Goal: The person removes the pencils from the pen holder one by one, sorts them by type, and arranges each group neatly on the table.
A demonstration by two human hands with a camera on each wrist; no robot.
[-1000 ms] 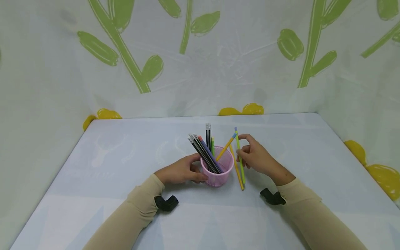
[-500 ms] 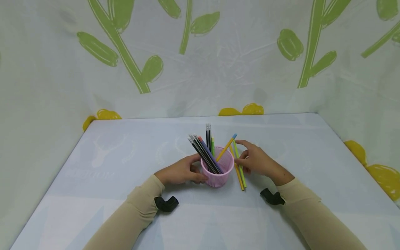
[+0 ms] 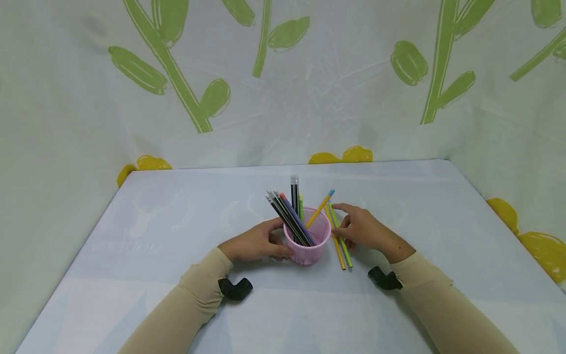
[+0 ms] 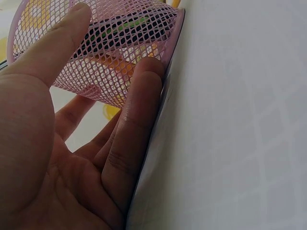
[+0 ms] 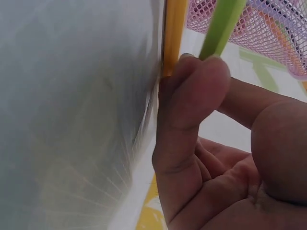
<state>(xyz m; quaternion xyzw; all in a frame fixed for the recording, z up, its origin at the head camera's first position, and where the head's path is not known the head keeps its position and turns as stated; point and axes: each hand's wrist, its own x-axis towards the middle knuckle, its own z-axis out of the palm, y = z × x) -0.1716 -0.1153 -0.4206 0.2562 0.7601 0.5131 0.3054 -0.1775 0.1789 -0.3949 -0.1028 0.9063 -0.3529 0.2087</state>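
A pink mesh pencil cup (image 3: 309, 255) stands on the table, holding several black pencils (image 3: 285, 216), a purple one (image 3: 295, 216), a green one (image 3: 301, 205) and a leaning yellow pencil with a blue end (image 3: 322, 206). My left hand (image 3: 256, 242) holds the cup's left side, thumb in front and fingers behind. Right of the cup, my right hand (image 3: 366, 230) pinches a light green pencil (image 3: 347, 253) low over the table, its index finger reaching along to the far end. A yellow pencil (image 3: 340, 256) lies beside it. In the right wrist view the fingertips meet the green pencil (image 5: 222, 28).
The white table (image 3: 283, 309) runs back to a wall (image 3: 336, 113) printed with green leaves. Black curved pieces (image 3: 236, 288) sit at both sleeve cuffs.
The green pencil has come down from a raised tilt to lie low beside the yellow one, its near end shifting right. My right hand lowered with it; the left hand and cup stayed.
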